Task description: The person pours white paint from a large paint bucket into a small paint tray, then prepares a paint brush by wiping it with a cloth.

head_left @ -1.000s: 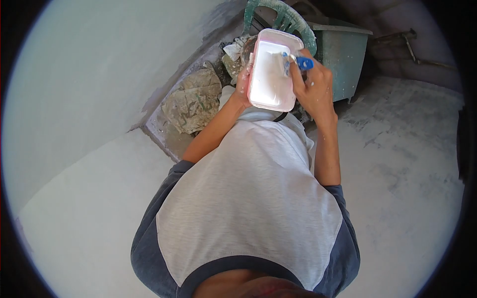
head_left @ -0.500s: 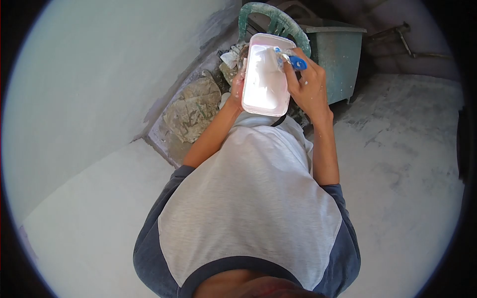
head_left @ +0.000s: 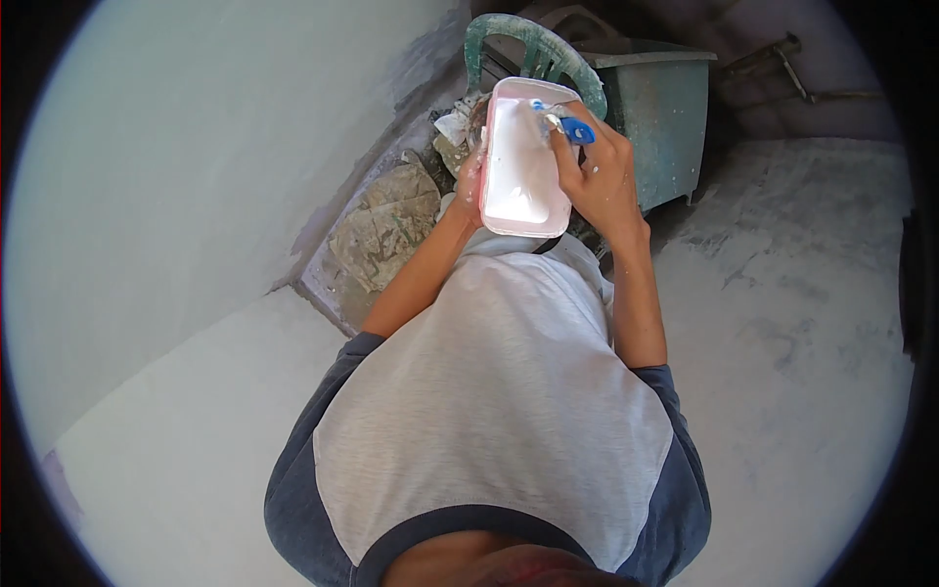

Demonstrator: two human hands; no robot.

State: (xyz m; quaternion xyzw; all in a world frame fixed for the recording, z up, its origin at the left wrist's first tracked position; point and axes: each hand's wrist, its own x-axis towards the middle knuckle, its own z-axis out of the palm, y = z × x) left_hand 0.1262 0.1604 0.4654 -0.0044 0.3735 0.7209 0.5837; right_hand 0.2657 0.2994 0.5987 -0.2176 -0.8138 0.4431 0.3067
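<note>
In front of my chest is a pinkish rectangular tub (head_left: 497, 223) with rounded corners, holding white paint (head_left: 518, 171). My left hand (head_left: 471, 186) grips the tub's left side, its fingers partly hidden behind the wall. A paintbrush (head_left: 579, 131) with a blue handle is in my right hand (head_left: 603, 176), pinched between thumb and fingers. The brush head is over the far part of the tub, at the paint; its bristles are hard to make out. White specks dot my right hand and wrist.
Beyond the tub stand a green paint-splashed plastic chair (head_left: 533, 34) and a grey-green bin (head_left: 668, 122). Crumpled stained sacking (head_left: 386, 220) lies by the pale wall (head_left: 215, 147) on the left. A metal pipe (head_left: 794, 70) runs along the wall at the far right.
The tub sits slightly lower in view, and the chair and bin have shifted a little too. Both hands keep their holds, with the brush still at the tub's far end.
</note>
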